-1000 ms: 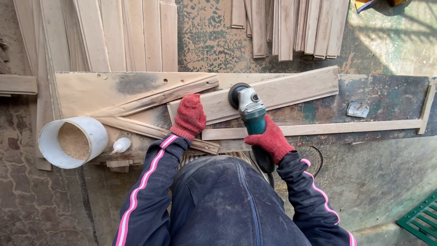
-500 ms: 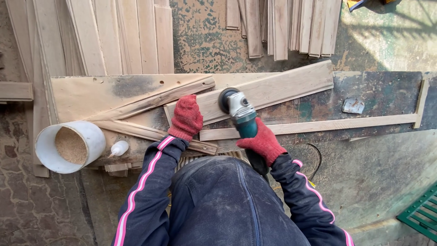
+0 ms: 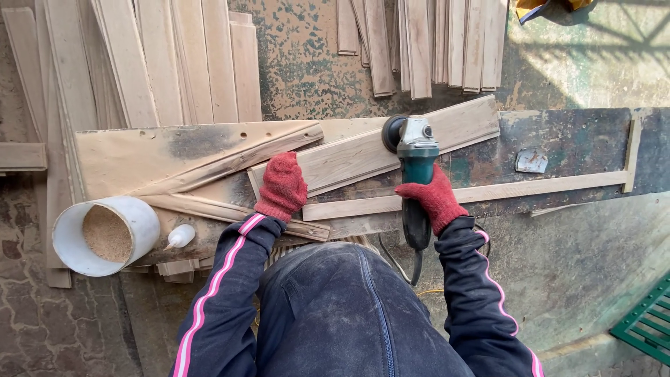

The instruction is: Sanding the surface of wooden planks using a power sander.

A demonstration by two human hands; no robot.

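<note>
A pale wooden plank (image 3: 363, 150) lies slanted on a worn workbench (image 3: 579, 139). My left hand (image 3: 281, 186), in a red glove, presses flat on the plank's near left end. My right hand (image 3: 435, 198), also red-gloved, grips the body of a green and grey angle grinder (image 3: 414, 162). Its black disc (image 3: 392, 132) rests on the plank's upper face, right of the middle. The grinder's cable hangs down by my knee.
A white bucket of sawdust (image 3: 105, 234) and a small white bottle (image 3: 181, 236) stand at the bench's left end. A thin wooden strip (image 3: 516, 188) lies along the bench. Stacks of planks (image 3: 419, 42) cover the floor behind. A green grate (image 3: 645, 324) sits lower right.
The grinder has swept right along the plank, from near my left hand to past the middle. My right hand moved with it. My left hand stayed on the plank's end.
</note>
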